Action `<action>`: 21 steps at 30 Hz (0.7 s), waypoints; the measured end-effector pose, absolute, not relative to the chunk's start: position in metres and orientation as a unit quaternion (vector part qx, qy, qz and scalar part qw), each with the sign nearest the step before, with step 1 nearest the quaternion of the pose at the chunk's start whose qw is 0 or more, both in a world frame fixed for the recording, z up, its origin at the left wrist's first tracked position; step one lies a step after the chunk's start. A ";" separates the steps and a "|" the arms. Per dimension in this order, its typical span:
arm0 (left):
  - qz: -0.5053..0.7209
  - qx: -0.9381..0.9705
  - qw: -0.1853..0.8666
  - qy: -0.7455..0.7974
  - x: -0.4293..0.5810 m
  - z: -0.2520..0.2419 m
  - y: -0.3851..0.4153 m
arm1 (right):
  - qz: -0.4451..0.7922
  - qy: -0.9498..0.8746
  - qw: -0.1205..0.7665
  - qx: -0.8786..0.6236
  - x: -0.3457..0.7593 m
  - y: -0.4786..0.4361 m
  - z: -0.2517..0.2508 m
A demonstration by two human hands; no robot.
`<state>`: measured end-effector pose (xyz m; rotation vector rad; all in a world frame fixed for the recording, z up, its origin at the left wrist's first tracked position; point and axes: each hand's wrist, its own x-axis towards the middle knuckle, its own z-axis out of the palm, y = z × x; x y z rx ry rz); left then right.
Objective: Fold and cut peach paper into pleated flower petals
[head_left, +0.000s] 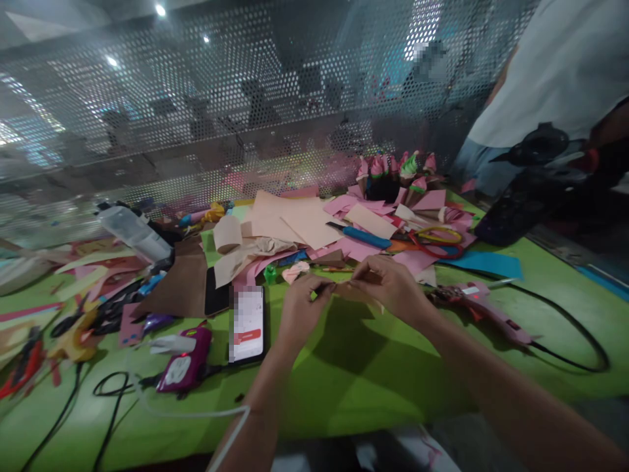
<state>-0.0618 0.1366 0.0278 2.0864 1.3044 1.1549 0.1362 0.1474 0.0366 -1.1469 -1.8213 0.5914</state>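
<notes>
My left hand (305,303) and my right hand (388,285) meet over the green table. Fingertips of both hands pinch the upper edge of a thin tan piece of craft sheet (358,293), which hangs between them and is partly hidden by the fingers. Just beyond my left hand lies a small crumpled pale pink piece (295,272) beside a green lump (270,274). A pink glue gun (496,313) rests to the right of my right hand. Left of my left hand, a phone (248,324) lies with its screen lit.
A blue cutter knife (363,236) and scissors (442,242) lie on heaped pink and peach sheets (295,219). Several small ice-cream-cone crafts (378,167) stand behind. A purple power adapter (184,360) with cables sits at left. A person (555,78) stands at right, beyond the table.
</notes>
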 end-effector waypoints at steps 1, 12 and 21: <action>0.416 0.748 0.214 0.471 -0.062 0.027 0.137 | 0.238 -0.732 0.440 -0.463 0.136 0.147 0.036; 0.441 0.694 0.299 0.484 -0.065 0.026 0.139 | 0.314 -0.692 0.473 -0.447 0.137 0.147 0.032; 0.471 0.681 0.328 0.454 -0.064 0.032 0.138 | 0.329 -0.662 0.503 -0.448 0.138 0.152 0.030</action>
